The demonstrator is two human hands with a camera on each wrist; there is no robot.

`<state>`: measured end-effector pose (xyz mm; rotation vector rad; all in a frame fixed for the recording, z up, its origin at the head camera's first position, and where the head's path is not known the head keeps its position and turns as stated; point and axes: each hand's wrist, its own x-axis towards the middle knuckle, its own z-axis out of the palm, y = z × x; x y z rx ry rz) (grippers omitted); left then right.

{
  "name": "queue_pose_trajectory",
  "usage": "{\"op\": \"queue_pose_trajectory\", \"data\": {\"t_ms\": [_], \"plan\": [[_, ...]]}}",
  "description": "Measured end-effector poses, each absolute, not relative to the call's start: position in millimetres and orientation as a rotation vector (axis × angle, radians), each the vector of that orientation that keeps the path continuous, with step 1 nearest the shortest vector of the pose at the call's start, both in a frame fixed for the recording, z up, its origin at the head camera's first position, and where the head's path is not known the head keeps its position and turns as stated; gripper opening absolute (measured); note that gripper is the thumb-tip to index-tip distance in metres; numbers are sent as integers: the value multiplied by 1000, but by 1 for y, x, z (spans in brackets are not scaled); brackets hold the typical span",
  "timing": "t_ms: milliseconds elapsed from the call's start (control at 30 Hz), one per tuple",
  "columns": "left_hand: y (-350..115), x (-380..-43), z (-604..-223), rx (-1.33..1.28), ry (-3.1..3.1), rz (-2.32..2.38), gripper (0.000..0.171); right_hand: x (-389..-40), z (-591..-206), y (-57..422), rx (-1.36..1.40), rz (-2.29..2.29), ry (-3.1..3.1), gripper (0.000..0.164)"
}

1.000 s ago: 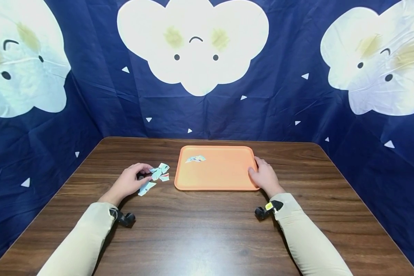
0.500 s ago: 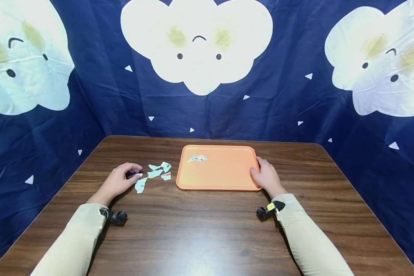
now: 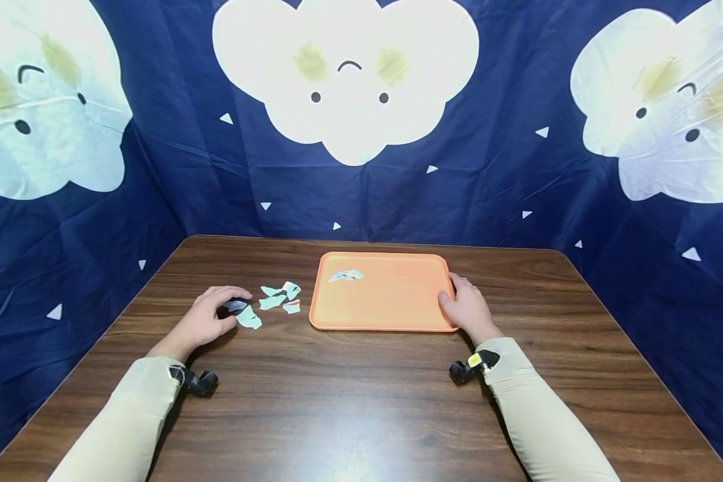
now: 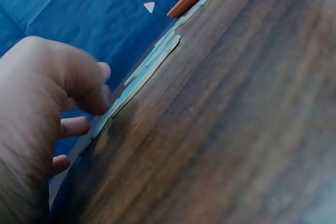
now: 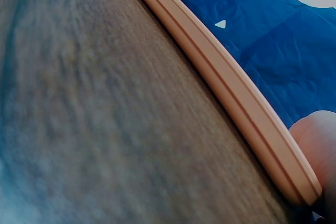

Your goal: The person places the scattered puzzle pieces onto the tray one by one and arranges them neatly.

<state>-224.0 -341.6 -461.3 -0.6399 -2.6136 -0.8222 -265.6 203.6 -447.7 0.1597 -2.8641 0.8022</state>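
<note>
Left hand looks released, thumb now farther from the fingers, beside pale pieces; right hand still grips the orange tray.

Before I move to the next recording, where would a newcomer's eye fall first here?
Probably on the big white cloud, upside down and centred high on the blue backdrop. Next comes the orange tray on the brown table, its right edge gripped by the right hand. Left of the tray lie pale blue-green scraps, the left hand at their left end.
</note>
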Motion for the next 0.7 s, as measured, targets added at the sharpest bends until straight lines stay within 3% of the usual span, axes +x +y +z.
{"op": "queue_pose_trajectory", "data": {"t_ms": [700], "plan": [[-335, -222, -460, -691, -2670, -691, 47, -265, -447, 204, 149, 800, -2880, 63]]}}
